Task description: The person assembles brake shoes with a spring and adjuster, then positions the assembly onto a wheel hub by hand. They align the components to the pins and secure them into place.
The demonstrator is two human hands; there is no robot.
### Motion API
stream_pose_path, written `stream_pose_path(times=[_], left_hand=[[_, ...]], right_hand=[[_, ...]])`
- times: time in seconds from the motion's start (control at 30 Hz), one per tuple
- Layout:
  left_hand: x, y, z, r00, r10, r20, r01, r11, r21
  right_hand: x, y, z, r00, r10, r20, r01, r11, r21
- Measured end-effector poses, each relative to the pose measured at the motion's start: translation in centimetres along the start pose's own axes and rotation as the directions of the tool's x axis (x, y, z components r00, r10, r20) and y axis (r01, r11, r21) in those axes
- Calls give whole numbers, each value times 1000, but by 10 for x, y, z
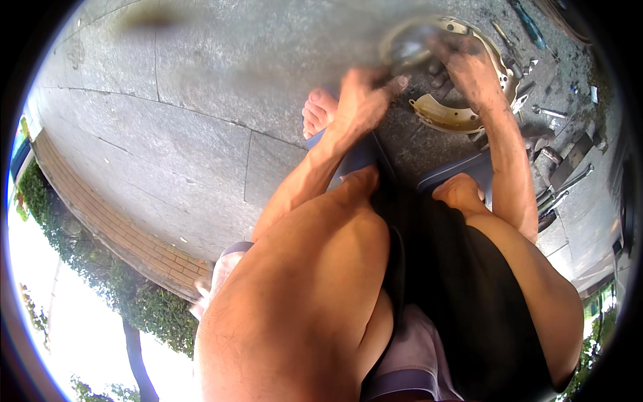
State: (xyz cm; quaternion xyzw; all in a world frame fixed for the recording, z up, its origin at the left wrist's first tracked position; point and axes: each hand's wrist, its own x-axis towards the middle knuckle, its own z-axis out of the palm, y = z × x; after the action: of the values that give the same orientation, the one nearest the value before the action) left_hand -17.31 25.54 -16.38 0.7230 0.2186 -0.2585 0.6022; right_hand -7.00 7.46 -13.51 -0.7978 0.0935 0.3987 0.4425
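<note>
Curved pale-gold brake shoes (447, 118) lie on the paving at the upper right, forming part of a ring. My right hand (469, 70) reaches over them, its fingers bent at the edge of a round, shiny metal part (408, 50) that is badly blurred. Dark, small shapes under that palm cannot be made out. To the left, my left hand (367, 99) is held just above my sandalled foot, apart from the shoes. Its thumb points toward the round part, while a blurred patch covers its fingertips.
Several tools lie on the right: a blue-handled screwdriver (529, 25), a small wrench (550, 111) and long wrenches (569, 184). Grey paving slabs (194, 144) spread leftward to a curved brick border (127, 228) with hedges (100, 268). My knees and blue sandals (455, 167) are close below.
</note>
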Motion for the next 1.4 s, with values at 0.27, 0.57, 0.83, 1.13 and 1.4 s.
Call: stream_pose_path(times=[0.27,0.57,0.83,1.13,1.4], left_hand=[[-9,3,4,997,-71,36,70,997,14],[-14,5,8,995,97,1,-92,940,329],[-19,24,3,965,219,145,-255,650,715],[-23,29,-13,969,216,120,-225,577,785],[-18,21,-26,968,229,102,-230,652,722]], right_hand=[[16,3,-10,991,73,108,-42,962,-270],[1,-13,-8,987,87,137,-55,973,-225],[-7,-7,-13,966,176,189,-183,983,19],[-12,-14,-3,971,230,70,-231,973,9],[-4,7,-4,961,163,223,-209,956,204]])
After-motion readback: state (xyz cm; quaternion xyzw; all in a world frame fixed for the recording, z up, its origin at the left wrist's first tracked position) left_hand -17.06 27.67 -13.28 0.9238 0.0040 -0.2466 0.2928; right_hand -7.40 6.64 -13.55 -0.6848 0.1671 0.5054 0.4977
